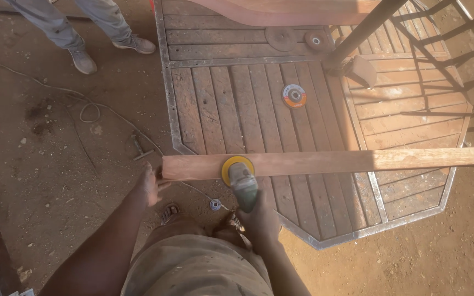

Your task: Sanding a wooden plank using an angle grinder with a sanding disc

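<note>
The right hand [260, 216] reaches forward from the body, arm nearly straight, its grip clamped around the grey body of an angle grinder [243, 183]. The grinder's yellow sanding disc [231, 164] lies flat on a long wooden plank [330, 162], near that plank's left end. The left hand [150, 183] stretches out to the plank's left end, fingers pressed against the end of the wood; whether the grip closes around it I cannot tell. The plank lies crosswise over a slatted wood-and-metal panel [259, 109] on the dirt floor [56, 164]. A loose orange-labelled disc [294, 96] rests on the slats, well apart from the plank.
</note>
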